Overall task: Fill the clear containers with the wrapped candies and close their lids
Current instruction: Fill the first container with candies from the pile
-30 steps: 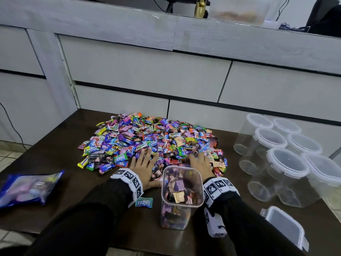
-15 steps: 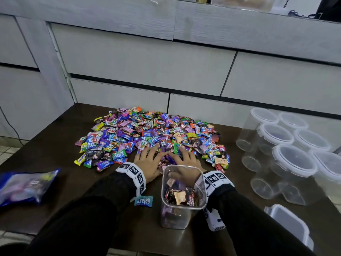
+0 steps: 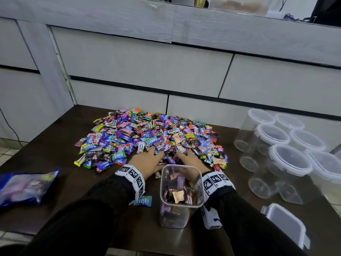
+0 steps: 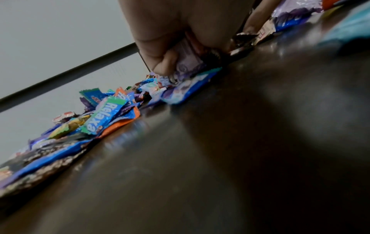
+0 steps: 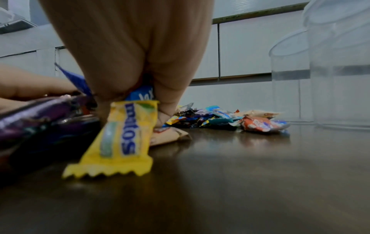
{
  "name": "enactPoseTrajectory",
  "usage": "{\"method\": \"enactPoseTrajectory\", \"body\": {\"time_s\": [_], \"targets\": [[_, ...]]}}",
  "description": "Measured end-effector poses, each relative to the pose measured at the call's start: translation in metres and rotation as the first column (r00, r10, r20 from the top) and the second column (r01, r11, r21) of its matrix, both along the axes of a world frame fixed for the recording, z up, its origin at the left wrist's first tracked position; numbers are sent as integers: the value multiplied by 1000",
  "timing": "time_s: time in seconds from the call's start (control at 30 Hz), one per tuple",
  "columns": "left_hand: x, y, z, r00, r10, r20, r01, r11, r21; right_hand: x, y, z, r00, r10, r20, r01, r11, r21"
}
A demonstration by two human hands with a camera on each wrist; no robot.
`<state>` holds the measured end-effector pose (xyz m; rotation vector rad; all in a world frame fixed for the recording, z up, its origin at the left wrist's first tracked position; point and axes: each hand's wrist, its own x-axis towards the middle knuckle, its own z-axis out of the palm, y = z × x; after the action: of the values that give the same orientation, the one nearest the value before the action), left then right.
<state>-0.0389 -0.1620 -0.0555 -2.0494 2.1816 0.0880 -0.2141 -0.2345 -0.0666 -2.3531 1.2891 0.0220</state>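
While the open container (image 3: 181, 195) is standing upright on the dark table (image 3: 55, 183), partly filled with wrapped candies and with no lid on it, both hands are being pressed into the near edge of the candy pile (image 3: 147, 137) just behind it. The left hand (image 3: 147, 161) is lying palm down to the left of the container's far rim, and in the left wrist view its grip is being closed around a few candies, a purple wrapper (image 4: 188, 61) showing between thumb and fingers. The right hand (image 3: 190, 160) is lying directly behind the container, partly seen through its clear wall; its grip is being curled round several candies, with a yellow wrapper (image 5: 122, 139) hanging down from the fingers and touching the table. The two hands are being held close together, fingertips nearly meeting over the pile. A single teal candy (image 3: 144, 201) is lying apart on the table, just left of the container and beside the left sleeve. A cluster of lidded clear containers (image 3: 287, 157) is standing well to the right, and a loose lid (image 3: 286, 224) is lying nearer the table's front edge on that side. A blue bag (image 3: 25, 187) is lying at the far left.
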Motion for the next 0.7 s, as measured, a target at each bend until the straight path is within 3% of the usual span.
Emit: {"method": "enactPoseTrajectory", "body": {"time_s": [0.17, 0.3, 0.47, 0.57, 0.7], "targets": [[-2, 8, 6, 999, -2, 33, 4, 999, -53, -10, 19, 21, 996, -14, 91, 17, 999, -37], [3, 13, 11, 984, 39, -172, -66, 986, -154, -23, 32, 34, 972, -73, 222, 94, 992, -85], [4, 17, 27, 864, 98, -494, -244, 940, -240, -41, 35, 47, 935, -111, 336, 162, 979, -127], [1, 21, 49, 764, 5, -645, -298, 890, -345, -51, 38, 56, 895, -128, 427, 207, 968, -143], [-12, 35, 88, 642, -175, -746, -313, 829, -463, -58, 43, 68, 855, -103, 508, 214, 963, -166]]}}
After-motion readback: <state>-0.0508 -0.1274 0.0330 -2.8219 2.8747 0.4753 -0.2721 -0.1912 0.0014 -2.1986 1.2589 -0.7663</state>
